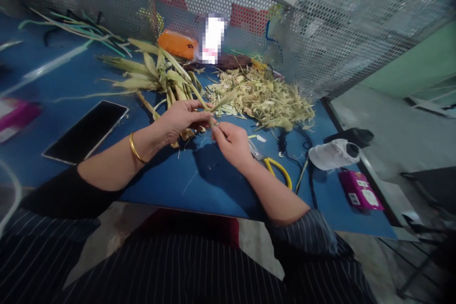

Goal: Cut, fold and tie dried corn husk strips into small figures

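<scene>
Both my hands meet over the middle of the blue table (228, 185). My left hand (180, 121), with a gold bangle at the wrist, pinches a dried, pale green plant stalk (199, 97) between thumb and fingers. Close beside it, my right hand (233, 142) is closed on the lower end of the same stalk, fingertips nearly touching the left thumb. Long dried husk-like leaves (144, 76) lie behind and left of my left hand. A heap of dry plant scraps (265, 97) sits beyond my right hand. Scissors with yellow handles (285, 173) lie partly hidden behind my right wrist.
A black-screened device (87, 130) lies left. On the right are a white thread cone (331, 154) and a purple packet (360, 190). An orange pack (178, 43) and a blurred bright screen (213, 38) stand by the perforated metal panel (313, 23). Strips (81, 31) lie back left.
</scene>
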`<state>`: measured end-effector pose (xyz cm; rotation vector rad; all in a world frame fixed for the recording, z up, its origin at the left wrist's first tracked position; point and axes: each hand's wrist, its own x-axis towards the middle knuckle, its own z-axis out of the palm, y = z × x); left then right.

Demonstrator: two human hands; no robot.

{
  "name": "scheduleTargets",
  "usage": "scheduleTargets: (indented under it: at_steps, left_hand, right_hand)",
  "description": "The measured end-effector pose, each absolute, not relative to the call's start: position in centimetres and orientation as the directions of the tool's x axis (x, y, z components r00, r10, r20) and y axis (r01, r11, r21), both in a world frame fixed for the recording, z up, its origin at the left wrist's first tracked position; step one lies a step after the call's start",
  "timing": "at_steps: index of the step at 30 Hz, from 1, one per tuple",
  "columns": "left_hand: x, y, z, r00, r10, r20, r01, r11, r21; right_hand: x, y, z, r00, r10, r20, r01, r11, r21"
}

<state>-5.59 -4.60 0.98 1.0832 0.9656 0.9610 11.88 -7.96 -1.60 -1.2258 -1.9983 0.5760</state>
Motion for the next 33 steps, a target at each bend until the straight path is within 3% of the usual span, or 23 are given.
scheduleTargets:
  at_steps: [5, 10, 15, 21, 25, 27, 30, 33]
  left_hand:
    - [-4.8, -4.7, 0.1, 0.211, 0.967, -0.145, -0.19, 0.186, 0.964]
    - [-5.4, -4.5, 0.8, 0.273, 0.941, -0.2, -0.302, 0.281, 0.911]
    - [-5.0, -5.5, 1.2, 0.485, 0.84, -0.243, -0.301, 0.421, 0.856]
    - [-4.9, -5.8, 1.0, 0.527, 0.812, -0.252, -0.329, 0.468, 0.82]
    - [-5.0, -5.8, 1.3, 0.457, 0.866, -0.204, -0.235, 0.338, 0.911]
    - [-4.9, -6.0, 1.6, 0.413, 0.9, -0.14, -0.131, 0.211, 0.969]
    - [-4.6, -6.4, 1.4, 0.448, 0.892, -0.052, 0.081, 0.017, 0.997]
    - [-4.5, -6.2, 0.6, 0.524, 0.852, 0.01, 0.34, -0.219, 0.915]
  right_hand:
    - [11.7, -8.6, -1.0, -0.384, 0.857, 0.345, 0.591, 0.515, -0.621]
    - [12.4, -7.8, -0.6, -0.113, 0.845, 0.523, 0.593, 0.479, -0.647]
    - [13.0, -6.8, -1.2, -0.333, 0.814, 0.476, 0.618, 0.57, -0.542]
    - [12.6, -6.6, -2.2, -0.374, 0.792, 0.483, 0.587, 0.606, -0.537]
    - [14.0, -5.7, -0.7, -0.441, 0.789, 0.428, 0.601, 0.614, -0.512]
    - [16.3, -5.1, 0.7, -0.364, 0.843, 0.397, 0.73, 0.523, -0.441]
    - [21.3, -4.3, 2.0, -0.016, 0.932, 0.363, 0.982, 0.083, -0.171]
    - [25.8, -3.4, 1.5, 0.295, 0.929, 0.224, 0.947, -0.316, 0.061]
